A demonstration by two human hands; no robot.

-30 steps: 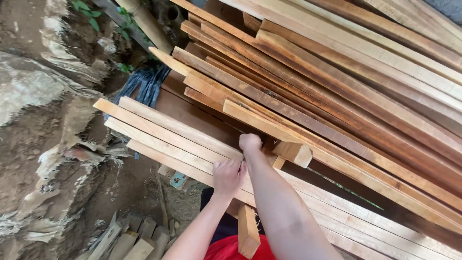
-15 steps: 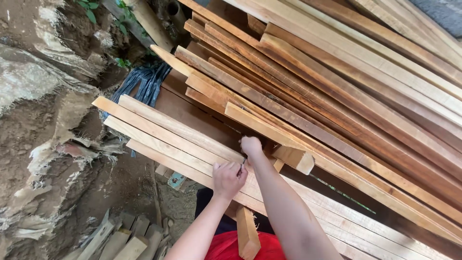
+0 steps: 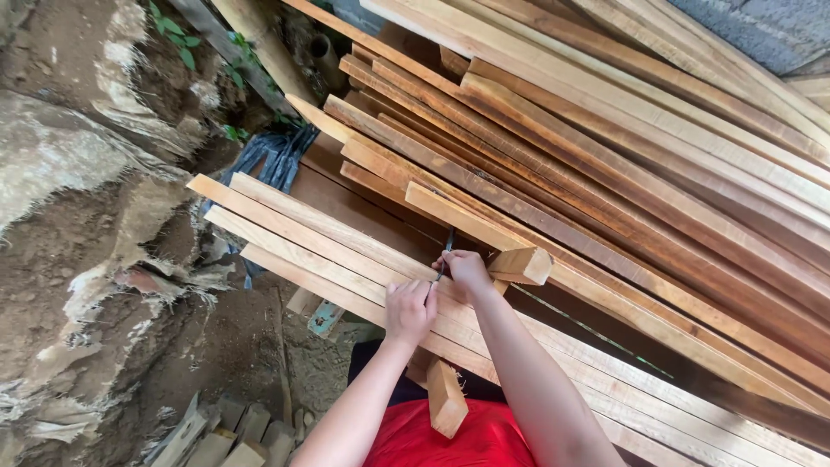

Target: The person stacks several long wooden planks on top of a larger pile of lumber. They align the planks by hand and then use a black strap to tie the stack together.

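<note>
Near: red shirt [image 3: 450, 441] and short wood offcut [image 3: 445, 398] seen below the arms. L hand [image 3: 408, 310] laid flat on pale planks [image 3: 320, 238], fingers partly curled, nothing gripped. R hand [image 3: 467, 270] closed on a thin dark pencil-like tool [image 3: 444, 257], tip at plank face just beside a small block end [image 3: 521, 265]. Step judged: marking the plank. Steady plank and straight stroke needed. Far: stacked reddish boards [image 3: 622, 147].

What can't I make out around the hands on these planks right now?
- Head view: the thin dark tool in the right hand is mostly hidden by fingers; kind unclear.
- Left hand covers the plank beneath; palm contact unseen.
- Plank stack is cut off by the right edge.
</note>
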